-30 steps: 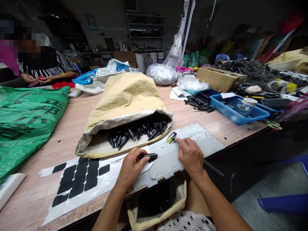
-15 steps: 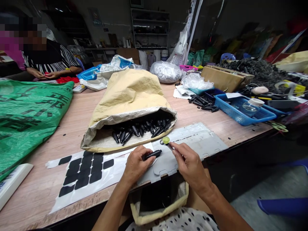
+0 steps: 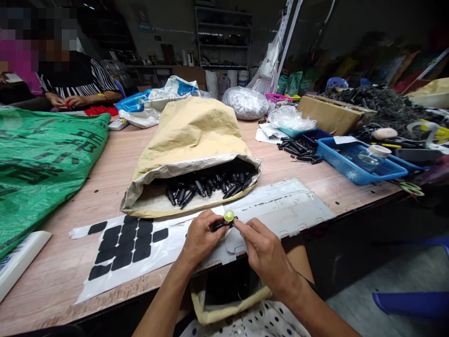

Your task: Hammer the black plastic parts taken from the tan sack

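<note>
Closed around a black marker-like tube [image 3: 218, 226], my left hand [image 3: 201, 236] is above the grey board. My right hand [image 3: 261, 245] is closed too, its fingers pinching a small tool with a round yellow-green head [image 3: 228, 216]. That head sits at the right end of the tube; fingers hide the handle, and I cannot tell if the two touch. Behind my hands, a tan paper sack [image 3: 196, 126] lies with its mouth towards me. Several similar black tubes [image 3: 199, 188] show inside it.
A white sheet with black rounded-square stickers [image 3: 126, 243] lies left of the grey board [image 3: 280, 206]. A blue basket [image 3: 361, 173] stands right. An open sack [image 3: 231, 313] is below the table edge. A green sack [image 3: 52, 154] lies left; another person [image 3: 79, 89] sits behind it.
My right hand has moved left and slightly down, bringing the yellow-green head from beside the tube to its end. My left hand keeps its hold on the tube. The view has shifted slightly.
</note>
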`<state>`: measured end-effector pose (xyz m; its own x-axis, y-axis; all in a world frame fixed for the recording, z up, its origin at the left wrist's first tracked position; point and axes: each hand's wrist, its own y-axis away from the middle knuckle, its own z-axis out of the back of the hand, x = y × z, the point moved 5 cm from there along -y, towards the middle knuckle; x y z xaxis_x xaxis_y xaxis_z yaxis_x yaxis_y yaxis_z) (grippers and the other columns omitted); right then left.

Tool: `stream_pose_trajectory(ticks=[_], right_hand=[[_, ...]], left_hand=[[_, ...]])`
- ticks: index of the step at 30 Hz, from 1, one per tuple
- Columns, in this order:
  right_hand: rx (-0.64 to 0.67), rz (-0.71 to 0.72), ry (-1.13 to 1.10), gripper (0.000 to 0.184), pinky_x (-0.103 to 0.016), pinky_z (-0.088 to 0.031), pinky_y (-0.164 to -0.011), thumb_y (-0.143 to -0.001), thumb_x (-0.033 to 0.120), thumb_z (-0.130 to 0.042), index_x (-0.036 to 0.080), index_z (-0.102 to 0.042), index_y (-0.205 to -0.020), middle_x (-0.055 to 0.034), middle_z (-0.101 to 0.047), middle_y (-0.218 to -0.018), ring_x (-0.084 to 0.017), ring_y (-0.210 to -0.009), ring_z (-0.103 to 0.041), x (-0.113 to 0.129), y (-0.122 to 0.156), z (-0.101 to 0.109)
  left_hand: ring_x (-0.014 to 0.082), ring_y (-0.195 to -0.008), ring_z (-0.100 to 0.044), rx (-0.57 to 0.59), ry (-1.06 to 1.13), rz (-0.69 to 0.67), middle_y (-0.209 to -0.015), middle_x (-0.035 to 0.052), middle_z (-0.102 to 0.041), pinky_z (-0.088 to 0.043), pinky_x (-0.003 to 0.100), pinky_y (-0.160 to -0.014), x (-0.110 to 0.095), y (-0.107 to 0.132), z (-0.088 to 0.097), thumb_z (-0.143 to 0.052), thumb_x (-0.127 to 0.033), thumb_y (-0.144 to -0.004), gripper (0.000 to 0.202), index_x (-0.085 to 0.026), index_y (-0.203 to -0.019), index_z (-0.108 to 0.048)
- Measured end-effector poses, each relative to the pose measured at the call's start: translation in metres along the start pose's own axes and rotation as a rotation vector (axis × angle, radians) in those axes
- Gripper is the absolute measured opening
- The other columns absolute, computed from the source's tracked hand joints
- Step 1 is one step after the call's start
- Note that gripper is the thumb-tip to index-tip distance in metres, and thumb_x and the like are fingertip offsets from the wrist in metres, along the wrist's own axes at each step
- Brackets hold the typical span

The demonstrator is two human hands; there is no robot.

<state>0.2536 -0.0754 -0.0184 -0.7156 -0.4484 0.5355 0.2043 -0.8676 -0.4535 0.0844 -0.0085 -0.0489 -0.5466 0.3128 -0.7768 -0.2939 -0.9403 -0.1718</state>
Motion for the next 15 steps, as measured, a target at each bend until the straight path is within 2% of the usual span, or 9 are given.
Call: stream_pose_trajectory(ticks=[2,7,9,12,15], right_hand=[[-0.027,-0.019,-0.004,0.048,-0.03,-0.054,-0.077,-0.097,0.005,-0.041,0.022,-0.064,-0.136,-0.006,-0.06,-0.089,-0.017,-0.084,-0.06,-0.002,-0.002,0.005],[-0.261,0.057,-0.073,0.052,-0.029,-0.054,-0.082,-0.097,0.005,-0.047,0.028,-0.059,-0.142,-0.006,-0.062,-0.096,-0.017,-0.09,-0.062,0.005,-0.003,0.029],[-0.217,0.039,-0.051,0.053,-0.03,-0.054,-0.081,-0.097,0.004,-0.045,0.028,-0.059,-0.142,-0.0061,-0.061,-0.095,-0.017,-0.089,-0.062,0.002,0.0,0.022],[-0.069,-0.035,-0.026,0.05,-0.03,-0.053,-0.078,-0.098,0.005,-0.04,0.023,-0.062,-0.139,-0.006,-0.061,-0.089,-0.018,-0.085,-0.061,-0.008,0.004,0.007],[-0.104,-0.055,-0.04,0.044,-0.031,-0.053,-0.08,-0.1,0.009,-0.042,0.021,-0.063,-0.136,-0.0063,-0.062,-0.091,-0.017,-0.086,-0.061,-0.017,0.003,0.011]], left_hand=[[0.0195,-0.082,-0.06,0.001,-0.005,0.001,-0.081,0.003,-0.065,-0.043,0.03,-0.072,-0.001,0.0,0.0,-0.07,-0.027,-0.083,0.012,-0.022,-0.091,-0.078],[0.0185,-0.078,-0.059,0.015,-0.014,0.004,-0.083,0.0029,-0.066,-0.043,0.03,-0.07,0.0,0.0,0.0,-0.07,-0.029,-0.084,0.015,-0.02,-0.094,-0.077],[0.0188,-0.079,-0.06,0.012,-0.015,0.002,-0.083,0.0031,-0.066,-0.043,0.03,-0.071,0.0,0.0,0.0,-0.07,-0.029,-0.084,0.016,-0.019,-0.094,-0.077],[0.0191,-0.081,-0.061,0.004,-0.032,-0.002,-0.083,0.003,-0.065,-0.044,0.03,-0.073,0.0,0.0,0.001,-0.07,-0.027,-0.084,0.015,-0.02,-0.094,-0.078],[0.0188,-0.081,-0.061,-0.005,-0.04,-0.018,-0.083,0.0028,-0.066,-0.044,0.03,-0.073,0.0,0.0,0.0,-0.07,-0.027,-0.084,0.014,-0.019,-0.094,-0.078]])
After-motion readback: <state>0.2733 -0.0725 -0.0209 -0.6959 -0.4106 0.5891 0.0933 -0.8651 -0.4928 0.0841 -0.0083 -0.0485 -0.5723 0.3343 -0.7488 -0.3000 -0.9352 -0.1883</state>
